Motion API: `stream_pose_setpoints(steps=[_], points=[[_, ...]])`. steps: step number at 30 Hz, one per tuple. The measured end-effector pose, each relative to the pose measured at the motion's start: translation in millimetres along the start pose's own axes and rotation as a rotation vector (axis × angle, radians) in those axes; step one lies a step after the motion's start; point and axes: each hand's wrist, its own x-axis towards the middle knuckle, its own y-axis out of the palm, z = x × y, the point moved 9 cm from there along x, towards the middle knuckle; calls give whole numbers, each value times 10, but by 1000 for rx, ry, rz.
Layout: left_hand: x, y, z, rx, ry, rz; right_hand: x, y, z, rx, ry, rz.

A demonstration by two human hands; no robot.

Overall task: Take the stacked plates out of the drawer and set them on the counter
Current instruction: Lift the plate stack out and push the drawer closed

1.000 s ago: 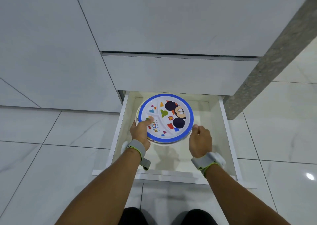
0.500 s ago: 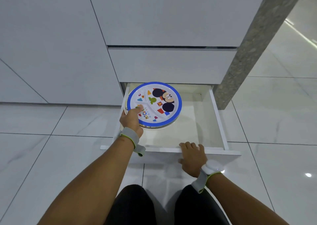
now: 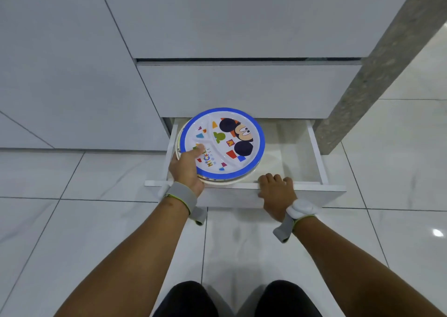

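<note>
A stack of plates (image 3: 223,145), its top one white with a blue rim and a cartoon mouse print, is held above the left half of the open white bottom drawer (image 3: 316,157). My left hand (image 3: 187,169) grips the stack at its near-left edge, thumb on top. My right hand (image 3: 275,192) rests on the drawer's front panel, fingers curled over its top edge. The drawer's inside shows nothing else. The counter top is out of view.
Two closed white drawer fronts (image 3: 242,91) sit above the open drawer. A grey stone panel (image 3: 377,74) runs down on the right. White cabinet doors are to the left, glossy floor tiles (image 3: 72,220) all around. My knees (image 3: 237,299) are at the bottom edge.
My right hand let go of the plates and moved to the drawer's front edge. My left hand alone has lifted the stack up and to the left. The drawer front now sits nearer the cabinet.
</note>
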Motion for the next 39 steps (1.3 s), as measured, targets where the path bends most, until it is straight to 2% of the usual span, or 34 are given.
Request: stream_pose_setpoints(steps=[6,9,11,14,15,16,17,19,21,25,28,34,39], points=[[337,200,-99,14,16,22,721,25,-150,39,23,-13],[421,216,-82,28,-3,25,864,-52,-291,190,74,-144],[456,211,-60,39,-16,35,779,-124,-496,379,336,-289],[481,213,-41,45,-26,54,309,-39,-794,832,1041,-487],[484,218,-32,50,-28,62,207,160,-806,1066,1265,-442],[486,223,-29,57,-29,66,175,339,-743,1315,1414,-364],[486,229,-30,63,-29,67,243,469,-648,1570,1450,-295],[482,228,-24,64,-35,66,460,514,-516,2011,1389,-281],[474,230,-32,69,-34,65,587,471,-497,2172,1423,-329],[463,221,-62,78,-18,57,832,348,-552,2155,1380,-226],[466,222,-74,79,-14,49,1007,184,-514,2247,1309,-143],[449,237,-73,67,-25,39,1210,39,-613,2416,1257,-136],[367,282,-98,84,-43,31,1290,49,-632,2306,1120,31]])
